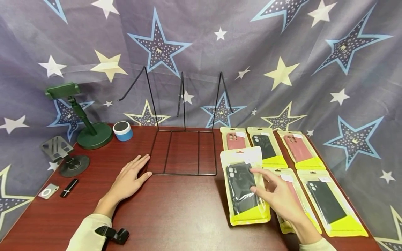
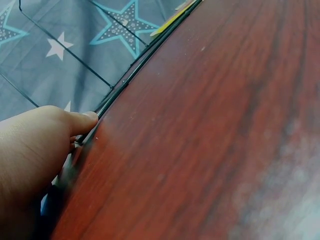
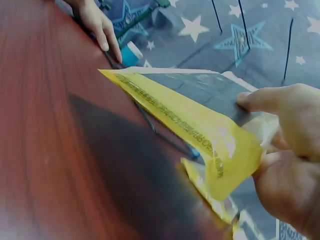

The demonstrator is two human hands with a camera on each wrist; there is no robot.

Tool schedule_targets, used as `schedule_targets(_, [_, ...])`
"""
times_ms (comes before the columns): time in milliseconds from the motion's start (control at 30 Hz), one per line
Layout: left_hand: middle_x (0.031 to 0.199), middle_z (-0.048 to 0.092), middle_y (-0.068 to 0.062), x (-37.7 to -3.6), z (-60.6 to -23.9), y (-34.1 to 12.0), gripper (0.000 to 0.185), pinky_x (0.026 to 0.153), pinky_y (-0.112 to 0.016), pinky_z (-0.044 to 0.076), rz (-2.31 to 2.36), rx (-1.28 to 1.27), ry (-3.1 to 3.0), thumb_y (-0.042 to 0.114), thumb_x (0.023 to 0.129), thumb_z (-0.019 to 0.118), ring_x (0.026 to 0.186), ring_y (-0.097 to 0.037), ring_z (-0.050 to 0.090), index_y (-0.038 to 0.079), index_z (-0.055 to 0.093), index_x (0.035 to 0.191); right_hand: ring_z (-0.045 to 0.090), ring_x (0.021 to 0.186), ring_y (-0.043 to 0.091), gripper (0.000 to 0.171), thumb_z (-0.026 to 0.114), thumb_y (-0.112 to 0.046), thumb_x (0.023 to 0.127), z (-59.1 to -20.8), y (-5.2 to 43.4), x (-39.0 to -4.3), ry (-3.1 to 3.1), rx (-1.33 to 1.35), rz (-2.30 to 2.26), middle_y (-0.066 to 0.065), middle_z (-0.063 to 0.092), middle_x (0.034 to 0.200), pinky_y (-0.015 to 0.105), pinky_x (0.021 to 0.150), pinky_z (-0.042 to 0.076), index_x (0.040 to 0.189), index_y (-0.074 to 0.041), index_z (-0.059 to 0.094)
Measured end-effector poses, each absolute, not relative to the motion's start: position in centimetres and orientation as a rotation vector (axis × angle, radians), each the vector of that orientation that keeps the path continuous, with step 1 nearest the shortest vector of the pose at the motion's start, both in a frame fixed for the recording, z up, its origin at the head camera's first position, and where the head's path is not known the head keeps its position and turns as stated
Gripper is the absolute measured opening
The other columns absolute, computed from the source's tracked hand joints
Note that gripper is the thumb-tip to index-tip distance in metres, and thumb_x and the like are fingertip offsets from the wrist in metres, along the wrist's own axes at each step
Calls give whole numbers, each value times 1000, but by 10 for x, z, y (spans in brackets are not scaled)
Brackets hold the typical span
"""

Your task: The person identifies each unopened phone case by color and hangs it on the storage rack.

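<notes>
My right hand (image 1: 277, 193) pinches the right side of a clear-fronted, yellow-bottomed pouch (image 1: 242, 184) holding a black phone case. In the right wrist view the pouch (image 3: 200, 132) is raised above the table, its shadow falling on the wood. A black wire display rack (image 1: 185, 174) with three upright hooked prongs stands at the table's middle back. At its front left corner, my left hand (image 1: 128, 179) lies with fingers extended. The left wrist view has the left thumb (image 2: 82, 120) right at the rack's bar.
More pouched phone cases lie at the right, including a pink one (image 1: 299, 148) and a black one (image 1: 326, 198). Along the left are a green phone stand (image 1: 94, 136), a blue-white round container (image 1: 123, 131), a smaller stand (image 1: 73, 166), a small silver device (image 1: 48, 191) and a black stick (image 1: 69, 188).
</notes>
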State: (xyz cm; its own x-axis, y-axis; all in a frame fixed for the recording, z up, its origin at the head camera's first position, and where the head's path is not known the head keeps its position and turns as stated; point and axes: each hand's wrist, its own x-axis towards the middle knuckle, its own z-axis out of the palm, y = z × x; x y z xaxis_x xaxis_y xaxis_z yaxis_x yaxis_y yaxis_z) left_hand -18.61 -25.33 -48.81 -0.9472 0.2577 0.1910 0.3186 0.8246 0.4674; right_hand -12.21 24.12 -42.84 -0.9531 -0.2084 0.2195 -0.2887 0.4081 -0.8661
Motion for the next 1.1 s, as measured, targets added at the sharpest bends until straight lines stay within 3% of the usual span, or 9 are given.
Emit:
schedule_targets(100, [162,43,-21,-186,-488,-253,63,122,-66,23,-771,-457,-2884,31,103,63,154,-47,31,3,44,156,40,54,6,51,79,-7,90,-418,230,-125,-2503,500,1606,-9,61,103,28,49,42,138,-18,64])
schedule_targets(200, [162,42,-21,-186,-488,-253,63,122,-66,23,-777,-454,-2883,31,103,63,154,-47,31,4,44,156,49,58,5,51,80,-3,88,-409,218,-130,-2440,524,1634,-10,66,101,27,51,45,136,-15,65])
schedule_targets(333, [162,42,-20,-186,-490,-253,63,122,-66,23,-778,-453,-2883,31,103,63,154,-46,31,4,44,156,67,71,6,52,80,2,86,-401,204,-136,-2358,566,1690,-9,73,110,25,57,54,134,-11,66])
schedule_targets(467, [163,42,-20,-187,-491,-254,63,122,-65,23,-768,-451,-2883,32,103,63,154,-46,31,4,44,156,73,83,7,52,79,8,84,-394,188,-141,-2266,657,1755,-11,70,125,23,61,58,133,-6,65])
schedule_targets(833, [163,42,-20,-186,-491,-255,63,122,-65,23,-747,-456,-2881,33,104,61,154,-45,31,5,43,157,73,89,4,52,78,12,82,-382,143,-154,-2118,781,1792,-9,69,127,20,66,57,130,-3,65])
schedule_targets(1100, [162,44,-20,-186,-493,-254,62,120,-66,25,-741,-463,-2857,33,104,62,153,-45,33,5,45,156,63,73,5,49,79,11,83,-375,115,-164,-2004,897,1778,3,70,100,21,57,48,128,-1,66])
